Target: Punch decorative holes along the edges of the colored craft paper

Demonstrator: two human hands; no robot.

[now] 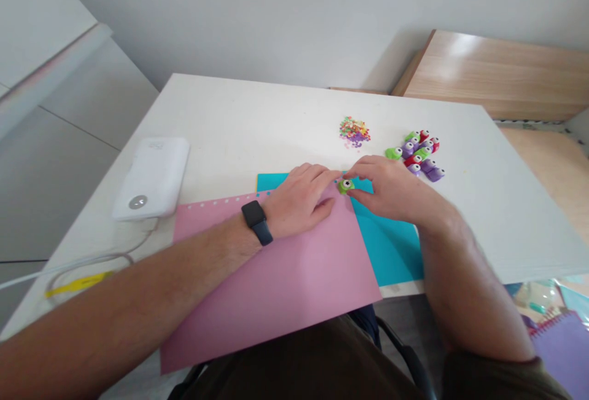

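Note:
A pink sheet of paper (285, 283) lies at the table's front edge, partly over a blue sheet (391, 246). A row of small punched holes runs along the pink sheet's far edge. My left hand (299, 200) rests flat on the pink sheet, fingers stretched toward its far right corner. At that corner my right hand (391, 185) grips a green craft punch (346, 186) between thumb and fingers. The punch sits on the paper's edge, its top button showing a dark shape.
Several green, purple and red craft punches (421, 151) are grouped at the right. Behind my hands is a heap of coloured paper cutouts (354, 131). A white box-shaped device (154, 176) with a cable stands at left, near a yellow object (78, 284).

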